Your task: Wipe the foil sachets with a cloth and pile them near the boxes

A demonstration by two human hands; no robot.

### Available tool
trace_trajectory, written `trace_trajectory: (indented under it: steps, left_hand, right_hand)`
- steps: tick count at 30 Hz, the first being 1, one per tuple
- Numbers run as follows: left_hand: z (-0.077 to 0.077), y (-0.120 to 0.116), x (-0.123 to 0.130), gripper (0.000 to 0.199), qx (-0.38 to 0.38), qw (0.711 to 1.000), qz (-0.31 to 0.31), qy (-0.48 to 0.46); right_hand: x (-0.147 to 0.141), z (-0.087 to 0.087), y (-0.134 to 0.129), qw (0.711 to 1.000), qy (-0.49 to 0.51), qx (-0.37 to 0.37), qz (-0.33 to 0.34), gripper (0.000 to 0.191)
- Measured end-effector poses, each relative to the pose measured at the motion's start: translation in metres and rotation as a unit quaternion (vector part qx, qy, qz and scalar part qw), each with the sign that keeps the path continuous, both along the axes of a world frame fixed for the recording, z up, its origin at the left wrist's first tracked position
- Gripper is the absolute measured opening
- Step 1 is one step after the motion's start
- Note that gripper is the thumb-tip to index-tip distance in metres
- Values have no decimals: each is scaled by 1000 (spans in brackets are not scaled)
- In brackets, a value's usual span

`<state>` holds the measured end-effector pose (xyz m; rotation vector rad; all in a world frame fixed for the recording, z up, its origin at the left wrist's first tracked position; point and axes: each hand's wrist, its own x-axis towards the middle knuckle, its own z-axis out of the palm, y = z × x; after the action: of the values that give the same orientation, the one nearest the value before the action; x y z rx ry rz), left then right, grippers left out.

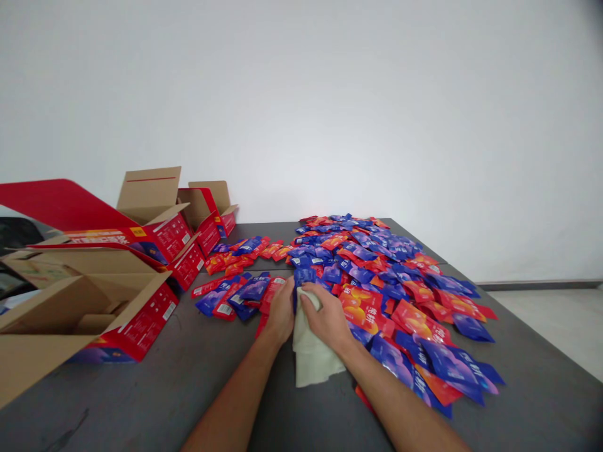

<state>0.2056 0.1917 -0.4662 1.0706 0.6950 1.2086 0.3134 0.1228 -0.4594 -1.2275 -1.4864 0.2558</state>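
Near the middle of the table, my left hand [281,314] grips the side of a blue snack packet [304,276] that stands up in front of me. My right hand [328,314] is closed on a pale cream cloth [311,361], pressing it against the packet's near face. The cloth drapes down onto the table top, and the packet's lower part is hidden behind it. Red and blue packets [254,289] lie in a small group beyond my left hand. A large heap of the same packets [362,307] spreads out beside my right hand.
Open red cardboard boxes stand along the left: a near one [136,326] with raised flaps, and several behind it [172,235]. The dark grey table [207,383] runs back to a white wall [301,113]. Floor [556,314] shows past its right edge.
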Motion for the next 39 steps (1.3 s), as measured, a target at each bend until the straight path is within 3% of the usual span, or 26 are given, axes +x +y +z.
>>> trace_trajectory:
  steps: [3, 6, 16, 24, 32, 39]
  left_hand:
    - [8, -5, 2, 32, -40, 994, -60, -76]
    - [10, -7, 0, 41, -46, 990, -76, -108]
    - [5, -10, 0, 49, -57, 990, -121, -50]
    - [-4, -5, -4, 45, -25, 993, -111, 7]
    - [-16, -5, 1, 38, -30, 994, -88, 52]
    - [-9, -2, -4, 36, -13, 996, -84, 23]
  right_hand:
    - [0, -4, 3, 999, -43, 23, -12, 21]
    - [1, -3, 3, 997, -73, 1, -24, 20]
    - [31, 12, 4, 986, -28, 36, -159, 24]
    - [10, 2, 4, 995, -73, 1, -67, 23]
    - [35, 19, 3, 980, -16, 30, -194, 25]
    - [12, 4, 3, 991, -91, -25, -91, 22]
